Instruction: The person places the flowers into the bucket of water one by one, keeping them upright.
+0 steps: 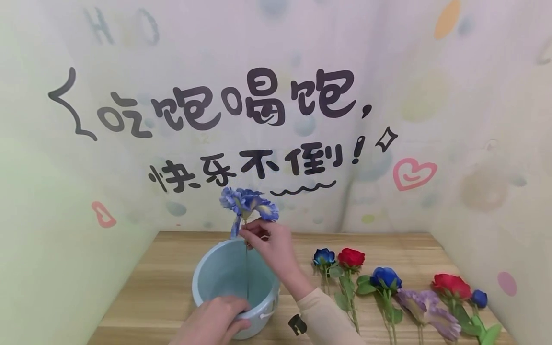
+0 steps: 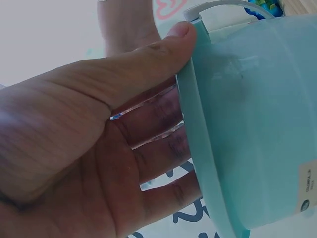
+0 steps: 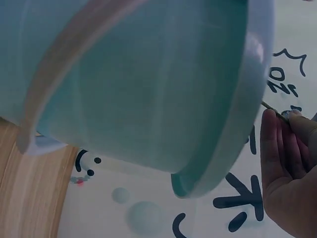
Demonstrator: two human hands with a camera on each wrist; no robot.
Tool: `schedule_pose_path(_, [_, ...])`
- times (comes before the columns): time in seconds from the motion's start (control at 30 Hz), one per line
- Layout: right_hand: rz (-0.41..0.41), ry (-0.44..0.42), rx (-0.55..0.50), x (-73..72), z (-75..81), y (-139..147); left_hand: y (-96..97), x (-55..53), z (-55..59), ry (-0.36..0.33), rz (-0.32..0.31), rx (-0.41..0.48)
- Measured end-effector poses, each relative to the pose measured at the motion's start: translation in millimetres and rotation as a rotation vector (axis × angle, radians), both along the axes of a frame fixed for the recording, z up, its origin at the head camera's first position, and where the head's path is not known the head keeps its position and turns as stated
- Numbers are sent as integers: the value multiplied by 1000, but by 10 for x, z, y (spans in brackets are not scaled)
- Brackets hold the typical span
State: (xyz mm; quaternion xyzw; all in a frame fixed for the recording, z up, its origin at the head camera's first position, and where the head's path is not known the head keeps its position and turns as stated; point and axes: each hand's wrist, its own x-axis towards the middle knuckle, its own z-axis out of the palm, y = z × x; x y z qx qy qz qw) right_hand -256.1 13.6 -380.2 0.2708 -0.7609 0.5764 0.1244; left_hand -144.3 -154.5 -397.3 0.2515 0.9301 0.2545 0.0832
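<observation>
A blue artificial iris [image 1: 249, 201] stands upright over the light blue bucket [image 1: 215, 273], its thin stem reaching down inside. My right hand [image 1: 273, 247] pinches the stem between thumb and fingertips just below the bloom. In the right wrist view that hand [image 3: 294, 183] shows beyond the bucket's rim [image 3: 252, 84], holding the stem. At the near side of the bucket, my left hand [image 1: 213, 318] grips the rim. The left wrist view shows the thumb of this hand [image 2: 104, 129] on the outer side of the rim and the fingers passing over into the bucket.
To the right on the wooden table [image 1: 164, 273] lie a dark blue rose [image 1: 324, 257], a red rose [image 1: 351, 258], a blue rose [image 1: 385, 278], a purple iris [image 1: 424, 309], another red rose [image 1: 453, 286] and a small blue flower [image 1: 479, 298]. A printed backdrop [image 1: 276, 43] rises behind.
</observation>
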Motion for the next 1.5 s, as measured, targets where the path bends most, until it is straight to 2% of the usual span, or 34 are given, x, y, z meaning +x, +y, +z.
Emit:
schedule_pose_path(0.13, [0, -10, 100, -5, -67, -27, 6, -6, 3, 1, 0, -7])
schedule_pose_path(0.43, [-6, -17, 267, -15, -188, -29, 2, -13, -27, 85, -30, -5])
schedule_pose_path(0.67, [-105, 135, 419, -29, -279, -61, -13, -8, -45, 86, -34, 6])
schedule_pose_path(0.73, [-117, 130, 436, -25, -298, -75, -14, -10, -48, 76, -32, 6])
schedule_pose_path(0.87, [-107, 55, 416, -15, -327, -88, -16, -9, -58, 80, -38, 3])
schedule_pose_path(0.97, [-120, 31, 413, -17, -336, -84, -14, -9, -64, 88, -45, 10])
schedule_pose_path(1.27, [-177, 30, 472, -31, -327, -106, -29, -12, -74, 99, -57, 12])
schedule_pose_path(1.5, [-219, 40, 576, -51, -319, -170, -26, -17, -89, 123, -68, 17])
